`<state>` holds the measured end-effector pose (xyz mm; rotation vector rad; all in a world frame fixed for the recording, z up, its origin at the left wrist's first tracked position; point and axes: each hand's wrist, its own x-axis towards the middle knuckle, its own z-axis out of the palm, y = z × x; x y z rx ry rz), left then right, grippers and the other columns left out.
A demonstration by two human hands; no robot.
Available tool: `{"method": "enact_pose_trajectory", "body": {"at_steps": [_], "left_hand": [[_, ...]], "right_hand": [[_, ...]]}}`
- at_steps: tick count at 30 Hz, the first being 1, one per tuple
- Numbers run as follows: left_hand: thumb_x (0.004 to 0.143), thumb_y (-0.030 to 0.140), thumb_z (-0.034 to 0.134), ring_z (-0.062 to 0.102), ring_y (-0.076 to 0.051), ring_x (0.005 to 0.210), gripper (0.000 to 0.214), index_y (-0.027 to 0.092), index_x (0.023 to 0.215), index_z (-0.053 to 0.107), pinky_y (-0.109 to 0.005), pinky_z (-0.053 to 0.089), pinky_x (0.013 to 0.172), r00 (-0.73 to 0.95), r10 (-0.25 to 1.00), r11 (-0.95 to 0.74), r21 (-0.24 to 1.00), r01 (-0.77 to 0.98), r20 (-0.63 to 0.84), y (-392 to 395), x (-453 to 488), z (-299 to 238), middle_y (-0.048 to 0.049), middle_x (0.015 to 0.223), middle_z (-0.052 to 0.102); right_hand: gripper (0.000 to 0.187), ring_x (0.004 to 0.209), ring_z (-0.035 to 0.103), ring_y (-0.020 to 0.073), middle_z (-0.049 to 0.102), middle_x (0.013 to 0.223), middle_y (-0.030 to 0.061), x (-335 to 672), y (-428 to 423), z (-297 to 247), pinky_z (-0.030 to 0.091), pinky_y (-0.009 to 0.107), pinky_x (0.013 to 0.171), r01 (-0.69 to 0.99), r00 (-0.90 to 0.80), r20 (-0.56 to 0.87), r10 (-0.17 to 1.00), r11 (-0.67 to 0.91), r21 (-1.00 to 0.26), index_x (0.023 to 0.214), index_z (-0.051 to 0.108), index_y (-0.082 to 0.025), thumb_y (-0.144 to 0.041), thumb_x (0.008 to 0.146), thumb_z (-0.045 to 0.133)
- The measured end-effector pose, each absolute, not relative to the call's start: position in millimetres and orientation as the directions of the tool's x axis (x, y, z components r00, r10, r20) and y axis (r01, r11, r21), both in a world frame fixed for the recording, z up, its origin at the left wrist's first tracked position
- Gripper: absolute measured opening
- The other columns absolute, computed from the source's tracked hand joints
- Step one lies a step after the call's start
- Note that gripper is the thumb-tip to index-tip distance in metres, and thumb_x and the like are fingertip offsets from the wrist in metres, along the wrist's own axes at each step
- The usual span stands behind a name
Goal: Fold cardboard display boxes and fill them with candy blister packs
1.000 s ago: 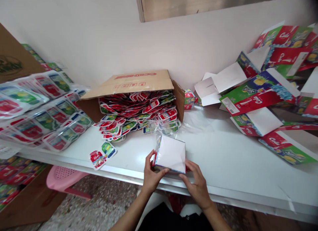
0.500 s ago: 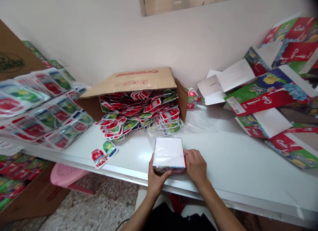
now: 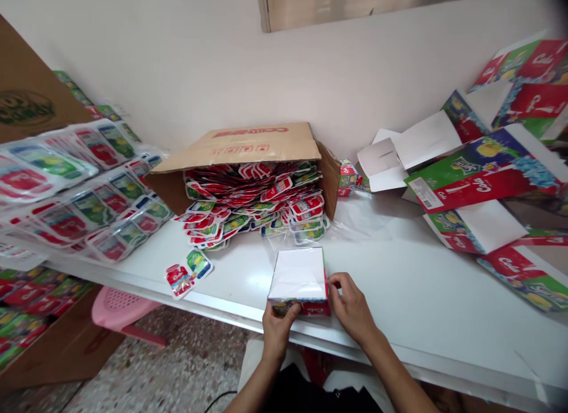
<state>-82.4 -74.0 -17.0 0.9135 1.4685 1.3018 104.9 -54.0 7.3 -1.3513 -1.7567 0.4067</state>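
A small carton (image 3: 298,274) with a white top and red-and-blue Cola print on its front side sits near the table's front edge. Clear plastic film (image 3: 276,241) lies over and around it, loose behind its far edge. My left hand (image 3: 276,331) grips the carton's near left corner, thumb on the front face. At the right side, my right hand (image 3: 354,309) has thumb and forefinger pinched together, apparently on the film's edge. Two loose sachets, one red (image 3: 179,280) and one green (image 3: 199,264), lie to the left.
Behind the carton, a cardboard box (image 3: 248,149) on its side spills red and green sachets (image 3: 261,206). Stacked sachet sheets (image 3: 84,209) fill the left. Unfolded printed cartons (image 3: 479,176) pile up on the right. A pink stool (image 3: 119,309) stands below the table edge (image 3: 213,309).
My right hand has come slightly away from the carton's side, its fingers now pinching. The carton's front face shows more, and my left thumb has shifted on it. The view has moved slightly.
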Motion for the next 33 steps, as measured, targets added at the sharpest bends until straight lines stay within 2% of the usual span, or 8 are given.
{"method": "enact_pose_trajectory", "body": {"at_steps": [7,11,16,21,23,25,28,33], "left_hand": [[0.074,0.049,0.069,0.065,-0.023,0.100,0.048,0.019,0.109,0.057,-0.037,0.051,0.089,-0.205,0.943,0.121,0.846,-0.520,-0.261,-75.0,-88.2,-22.2,-0.0073,0.107,0.068],[0.080,0.049,0.063,0.059,-0.024,0.112,0.044,0.022,0.114,0.060,-0.039,0.048,0.096,-0.174,0.941,0.101,0.733,-0.673,-0.290,-73.5,-84.4,-10.8,-0.0072,0.114,0.066],[0.081,0.065,0.048,0.062,-0.024,0.106,0.054,0.025,0.116,0.061,-0.038,0.050,0.092,-0.122,0.943,0.151,0.724,-0.673,-0.310,-83.8,-80.0,-6.8,-0.0072,0.111,0.068],[0.068,0.076,0.053,0.055,-0.017,0.042,0.061,0.017,0.072,0.066,-0.029,0.044,0.043,0.030,0.768,0.633,0.749,-0.196,-0.640,-116.9,-116.2,3.1,-0.0057,0.057,0.063],[0.065,0.066,0.065,0.047,-0.013,0.039,0.050,0.017,0.056,0.058,-0.025,0.040,0.042,-0.231,0.895,0.415,0.902,0.118,-0.382,-115.5,-137.5,20.9,0.0017,0.043,0.049],[0.066,0.059,0.069,0.059,-0.018,0.059,0.043,0.018,0.080,0.065,-0.029,0.048,0.056,-0.419,0.908,0.188,0.912,0.364,-0.020,-95.8,-149.4,44.3,-0.0009,0.062,0.061],[0.057,0.049,0.079,0.051,-0.031,0.117,0.083,0.018,0.128,0.050,-0.043,0.044,0.096,-0.212,0.931,-0.127,0.806,0.578,0.298,-41.8,-141.3,72.6,-0.0128,0.128,0.055],[0.079,0.043,0.059,0.053,-0.029,0.120,0.046,0.025,0.121,0.060,-0.042,0.038,0.103,0.191,0.975,-0.205,0.795,0.572,0.114,22.8,-109.6,79.1,-0.0072,0.127,0.060]], "right_hand": [[0.020,0.086,0.053,0.0189,0.057,0.088,0.0064,67.7,-42.9,47.4,0.047,0.034,0.077,0.599,-0.161,0.602,0.782,0.562,-0.570,0.094,0.054,-0.018,-0.007,0.086,0.039],[0.015,0.097,0.053,0.0228,0.058,0.098,0.0087,46.9,-40.7,57.4,0.045,0.043,0.087,0.627,-0.083,0.595,0.799,0.506,-0.592,0.100,0.055,-0.019,-0.019,0.087,0.046],[0.078,0.131,0.030,0.0385,0.032,0.143,0.0188,28.4,-52.8,38.0,0.036,0.060,0.100,0.662,-0.108,0.516,0.850,0.448,-0.601,0.137,0.036,-0.016,-0.054,0.074,0.063],[0.068,0.135,0.025,0.0392,0.027,0.148,0.0157,25.5,-62.0,25.9,0.035,0.062,0.102,0.677,-0.169,0.530,0.831,0.489,-0.550,0.139,0.035,-0.019,-0.038,0.079,0.062],[0.070,0.136,0.023,0.0393,0.025,0.149,0.0154,26.3,-64.4,22.6,0.035,0.061,0.102,0.666,-0.204,0.537,0.818,0.518,-0.536,0.141,0.032,-0.019,-0.035,0.080,0.061],[0.072,0.138,0.020,0.0386,0.022,0.151,0.0145,25.6,-66.6,18.3,0.035,0.060,0.103,0.654,-0.222,0.534,0.816,0.531,-0.539,0.144,0.028,-0.020,-0.033,0.081,0.061],[0.084,0.139,0.015,0.0399,0.010,0.155,0.0135,21.3,-67.5,10.3,0.032,0.063,0.103,0.647,-0.182,0.515,0.838,0.496,-0.578,0.147,0.018,-0.023,-0.036,0.079,0.064],[0.107,0.140,0.011,0.0415,0.000,0.155,0.0176,17.7,-59.8,-1.6,0.033,0.066,0.100,0.643,-0.030,0.427,0.904,0.344,-0.684,0.150,-0.001,-0.020,-0.039,0.073,0.070]]}}
